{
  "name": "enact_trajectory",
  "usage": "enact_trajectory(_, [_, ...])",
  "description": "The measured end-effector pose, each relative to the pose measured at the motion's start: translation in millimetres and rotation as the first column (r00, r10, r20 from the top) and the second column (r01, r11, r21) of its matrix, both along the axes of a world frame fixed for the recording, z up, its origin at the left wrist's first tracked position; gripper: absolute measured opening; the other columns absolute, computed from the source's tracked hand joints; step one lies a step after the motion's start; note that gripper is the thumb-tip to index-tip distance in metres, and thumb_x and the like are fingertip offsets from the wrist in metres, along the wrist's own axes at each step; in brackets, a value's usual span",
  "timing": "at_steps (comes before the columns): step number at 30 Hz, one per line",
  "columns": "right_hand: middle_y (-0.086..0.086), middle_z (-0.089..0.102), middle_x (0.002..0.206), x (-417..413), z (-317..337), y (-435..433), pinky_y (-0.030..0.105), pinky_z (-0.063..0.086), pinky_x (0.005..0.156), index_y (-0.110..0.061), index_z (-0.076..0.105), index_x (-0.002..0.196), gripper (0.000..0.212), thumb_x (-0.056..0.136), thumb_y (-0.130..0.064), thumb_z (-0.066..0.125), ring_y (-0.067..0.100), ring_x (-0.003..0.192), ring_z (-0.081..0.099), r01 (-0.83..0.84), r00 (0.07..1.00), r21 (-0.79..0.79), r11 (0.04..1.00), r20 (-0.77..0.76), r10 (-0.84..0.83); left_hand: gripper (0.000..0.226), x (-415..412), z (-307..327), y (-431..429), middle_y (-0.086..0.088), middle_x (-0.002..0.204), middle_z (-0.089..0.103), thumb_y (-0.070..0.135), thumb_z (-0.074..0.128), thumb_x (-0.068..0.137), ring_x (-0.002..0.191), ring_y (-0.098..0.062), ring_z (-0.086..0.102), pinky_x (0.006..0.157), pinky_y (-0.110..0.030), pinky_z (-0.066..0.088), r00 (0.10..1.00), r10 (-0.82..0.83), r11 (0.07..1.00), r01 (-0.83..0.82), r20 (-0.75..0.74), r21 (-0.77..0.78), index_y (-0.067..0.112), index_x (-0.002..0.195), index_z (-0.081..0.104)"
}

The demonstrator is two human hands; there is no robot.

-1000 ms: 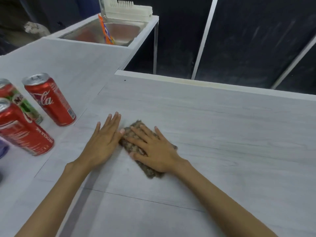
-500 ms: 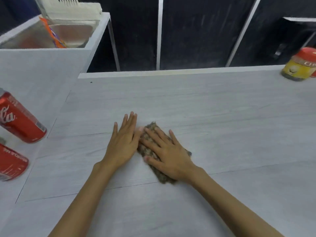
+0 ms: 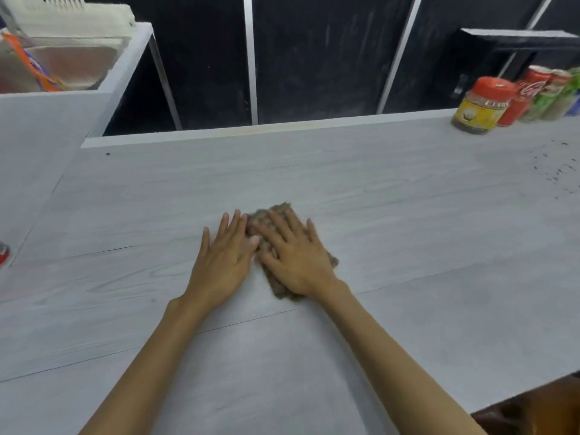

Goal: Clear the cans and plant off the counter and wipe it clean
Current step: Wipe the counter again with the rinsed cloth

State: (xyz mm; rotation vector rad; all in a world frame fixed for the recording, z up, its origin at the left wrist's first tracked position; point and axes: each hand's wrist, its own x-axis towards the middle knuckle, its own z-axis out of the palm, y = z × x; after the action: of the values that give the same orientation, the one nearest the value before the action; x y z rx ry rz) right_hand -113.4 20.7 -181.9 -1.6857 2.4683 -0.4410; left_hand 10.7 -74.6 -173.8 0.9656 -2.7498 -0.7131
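Observation:
A brown-grey folded cloth (image 3: 272,215) lies on the pale wood-grain counter (image 3: 408,246) near its middle. My right hand (image 3: 296,257) presses flat on the cloth with straight, spread fingers. My left hand (image 3: 224,262) lies flat on the counter just left of it, fingertips touching the cloth's edge. At the far right stand a red cola can (image 3: 524,95) and green cans (image 3: 554,94) beside a jar. A sliver of a red can (image 3: 3,253) shows at the left edge. No plant is in view.
A yellow jar with a red lid (image 3: 481,105) stands at the back right. Dark crumbs (image 3: 555,171) speckle the counter at the right. A sink (image 3: 62,64) with an orange packet and a white rack sits at the back left. Beyond the counter's far edge are dark panels.
The view has swung right: the red cans at the left have almost left the frame and the jar and cans at the right have appeared. Both hands and the cloth slid right along the counter.

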Motion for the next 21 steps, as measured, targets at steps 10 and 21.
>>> enact_trajectory(10, [-0.008,0.003,0.158,-140.8,13.7,125.5,0.049,-0.001,0.116,-0.035,0.015,0.146,0.054,0.096,-0.045,0.032,0.013,0.145,-0.006,0.43,0.902,0.104,0.897,-0.002,-0.432,0.059,-13.9,5.9,37.1,0.011,0.157,-0.007,0.045,0.015,0.097,0.142,-0.001,-0.016,0.116,-0.03,-0.016,1.0,0.015,1.0,-0.014,0.018,-0.027,0.021,0.148,-0.002])
enact_trajectory(21, [-0.018,-0.001,0.156,-36.2,-2.9,150.0,0.039,-0.011,0.114,-0.048,0.007,0.143,0.057,0.088,-0.059,0.019,0.002,0.142,-0.013,-0.05,0.999,-0.025,0.998,-0.001,0.05,0.057,-30.8,2.3,72.5,0.009,0.157,-0.01,0.041,0.014,0.098,0.14,0.0,-0.018,0.114,-0.029,-0.018,0.999,0.025,0.996,-0.021,0.041,-0.082,0.021,0.148,-0.005])
